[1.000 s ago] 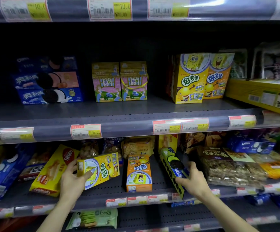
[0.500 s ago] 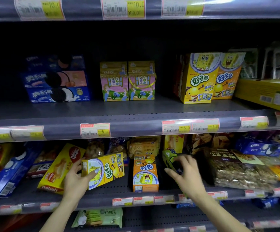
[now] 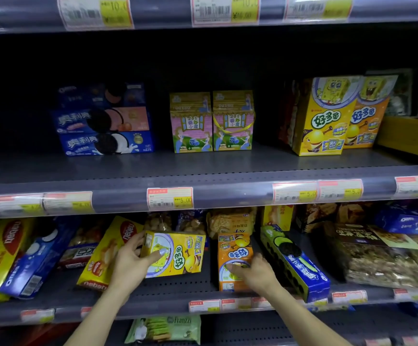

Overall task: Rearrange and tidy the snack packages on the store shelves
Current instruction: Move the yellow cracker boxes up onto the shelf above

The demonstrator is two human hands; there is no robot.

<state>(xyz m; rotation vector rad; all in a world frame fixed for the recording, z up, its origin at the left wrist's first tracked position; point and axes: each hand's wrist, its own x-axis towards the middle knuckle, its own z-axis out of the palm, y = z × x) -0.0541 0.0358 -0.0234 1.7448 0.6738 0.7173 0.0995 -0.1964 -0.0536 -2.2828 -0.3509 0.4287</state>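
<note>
Grey lower store shelf [image 3: 178, 287]: the right hand [image 3: 255, 272] has left the green-and-blue cookie box [image 3: 294, 260] to clasp the orange cartoon snack box [image 3: 235, 255] beside it, while the left hand [image 3: 130, 263] grips its yellow cartoon snack box [image 3: 180, 254].

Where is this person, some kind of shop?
Most likely a grocery or convenience store snack aisle. Tiered metal shelves carry price tags along their front edges, and they hold packaged goods such as blue cookie boxes and cartoon snack boxes. The left hand grips a yellow snack box.
</note>
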